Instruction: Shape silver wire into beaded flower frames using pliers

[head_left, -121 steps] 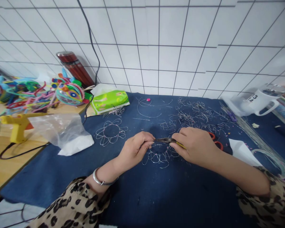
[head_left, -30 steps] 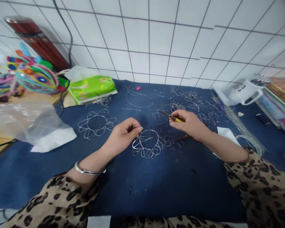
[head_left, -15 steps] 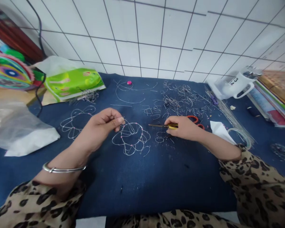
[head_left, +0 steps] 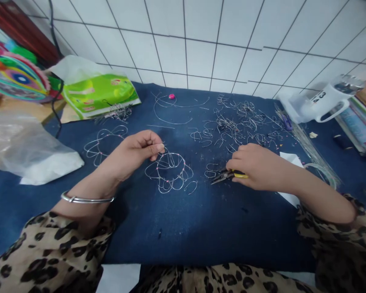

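Between thumb and fingers, my left hand (head_left: 146, 147) pinches the upper left edge of a flower-shaped wire ring (head_left: 168, 181). Small pink beads dot its inner circle, and wire loops stick out around it. My right hand (head_left: 253, 165) is closed around long-nose pliers (head_left: 224, 176) with yellow handles, low over the cloth; their jaws look slightly apart and point left. Just behind the jaws lie a few bent wire pieces (head_left: 211, 171). One curved wire piece (head_left: 191, 187) rests right beside the ring. A second wire flower (head_left: 105, 136) lies behind my left forearm, partly hidden.
Bent wire pieces (head_left: 227, 122) are heaped at the back right, near straight wires (head_left: 311, 146) and a white mug (head_left: 326, 103). A green tissue pack (head_left: 100, 95) and a plastic bag (head_left: 39, 150) occupy the left. A pink item (head_left: 171, 96) sits near the tiled wall.
My right hand has moved right and toward me with the pliers, whose jaws now angle downward and look parted. The red-handled scissors are no longer visible. My left hand still pinches the ring.
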Demonstrator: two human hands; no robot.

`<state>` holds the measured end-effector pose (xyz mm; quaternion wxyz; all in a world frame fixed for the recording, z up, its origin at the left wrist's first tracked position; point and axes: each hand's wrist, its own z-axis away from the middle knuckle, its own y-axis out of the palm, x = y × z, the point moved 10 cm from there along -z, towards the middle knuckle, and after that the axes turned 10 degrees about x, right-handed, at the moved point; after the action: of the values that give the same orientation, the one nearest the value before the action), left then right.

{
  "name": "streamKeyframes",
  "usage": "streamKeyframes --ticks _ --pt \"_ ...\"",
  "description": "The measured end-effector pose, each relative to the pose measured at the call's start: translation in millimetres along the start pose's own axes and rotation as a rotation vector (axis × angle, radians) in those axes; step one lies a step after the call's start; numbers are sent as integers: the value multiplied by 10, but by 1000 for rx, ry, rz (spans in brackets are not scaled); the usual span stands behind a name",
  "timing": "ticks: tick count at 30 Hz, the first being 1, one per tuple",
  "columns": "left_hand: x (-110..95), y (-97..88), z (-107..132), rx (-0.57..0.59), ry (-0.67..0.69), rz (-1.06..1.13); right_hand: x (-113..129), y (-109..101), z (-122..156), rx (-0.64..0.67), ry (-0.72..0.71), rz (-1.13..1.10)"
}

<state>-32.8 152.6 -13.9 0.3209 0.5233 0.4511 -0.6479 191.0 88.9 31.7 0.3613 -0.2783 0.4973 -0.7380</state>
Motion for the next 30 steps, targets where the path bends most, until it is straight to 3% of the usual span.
streamKeyframes --ticks 7,15,21,30 --pt "-132 -138 38 -103 106 150 97 -54 -53 -70 67 38" --pt "-199 -98 44 -114 136 204 -114 29 -5 4 144 148" --pt "-205 -165 68 -191 175 246 -33 58 -29 43 90 113" --pt "-205 -220 104 -252 214 259 -156 -5 93 51 115 113"
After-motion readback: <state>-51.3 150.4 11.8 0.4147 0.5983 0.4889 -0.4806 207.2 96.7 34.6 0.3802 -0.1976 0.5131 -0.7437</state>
